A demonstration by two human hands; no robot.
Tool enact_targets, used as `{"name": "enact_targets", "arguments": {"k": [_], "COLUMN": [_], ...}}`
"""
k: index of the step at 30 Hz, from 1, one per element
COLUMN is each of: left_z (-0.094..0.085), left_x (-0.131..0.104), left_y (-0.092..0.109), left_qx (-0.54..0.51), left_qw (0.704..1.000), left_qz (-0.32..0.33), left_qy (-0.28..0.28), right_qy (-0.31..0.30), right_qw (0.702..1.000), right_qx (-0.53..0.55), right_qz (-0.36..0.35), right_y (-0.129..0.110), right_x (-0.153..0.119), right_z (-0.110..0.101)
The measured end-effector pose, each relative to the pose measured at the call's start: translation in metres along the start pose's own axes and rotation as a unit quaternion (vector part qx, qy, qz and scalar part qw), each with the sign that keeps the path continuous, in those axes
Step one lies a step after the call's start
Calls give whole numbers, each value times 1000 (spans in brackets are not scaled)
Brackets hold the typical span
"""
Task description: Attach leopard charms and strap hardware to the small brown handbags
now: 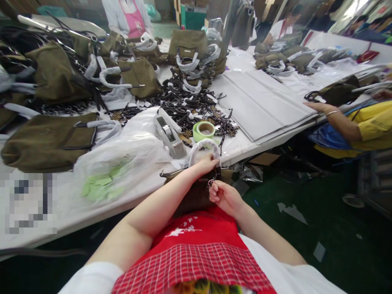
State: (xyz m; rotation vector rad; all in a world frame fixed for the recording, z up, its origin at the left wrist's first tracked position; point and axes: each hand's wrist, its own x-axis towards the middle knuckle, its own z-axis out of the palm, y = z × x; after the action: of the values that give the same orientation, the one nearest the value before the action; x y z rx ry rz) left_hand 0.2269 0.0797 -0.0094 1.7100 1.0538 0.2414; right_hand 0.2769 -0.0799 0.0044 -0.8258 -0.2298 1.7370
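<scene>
An olive-brown handbag point(194, 197) rests against my apron at the table's front edge. Its looped handle point(204, 142), covered in white wrapping, stands up from the top. My left hand point(207, 164) is closed round the right base of this handle. Just below it, my right hand point(225, 197) pinches a small dark strap with a metal clasp point(210, 183) at the bag's right side. The fingertips partly hide the clasp. Both forearms cover much of the bag's body.
A tape dispenser point(170, 138) and a green tape roll point(203, 130) lie just beyond the bag. Dark straps point(186, 108) are heaped behind them. A plastic bag point(122, 163) holds green slips. White sheets point(260, 102) lie right. A person in yellow point(373, 126) handles another bag.
</scene>
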Motion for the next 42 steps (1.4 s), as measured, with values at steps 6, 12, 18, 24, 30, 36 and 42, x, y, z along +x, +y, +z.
{"name": "enact_targets", "arguments": {"k": [6,12,18,24,30,36,42], "left_z": [-21,-34,-33,-29,-22,-21,-20], "left_x": [-5,-17,-30,-43,-48,-54,-69], "left_y": [9,8,5,-5,-14,-22,-19], "left_qx": [-119,-113,-11,-12,-109,-294,-309], "left_qw": [992,990,993,986,978,944,941], "left_qz": [33,74,111,148,114,81,50], "left_qy": [-17,-29,35,70,138,122,125], "right_qy": [-209,-65,101,172,179,185,163], "right_qw": [953,992,995,983,965,944,949], "right_qx": [-5,-7,16,53,11,-142,-189], "right_qz": [218,109,17,-39,-193,-233,-191], "right_y": [-16,-27,-15,-10,-2,-7,-15], "right_x": [-7,12,36,37,41,41,37], "right_z": [4,6,2,9,13,-1,-7]}}
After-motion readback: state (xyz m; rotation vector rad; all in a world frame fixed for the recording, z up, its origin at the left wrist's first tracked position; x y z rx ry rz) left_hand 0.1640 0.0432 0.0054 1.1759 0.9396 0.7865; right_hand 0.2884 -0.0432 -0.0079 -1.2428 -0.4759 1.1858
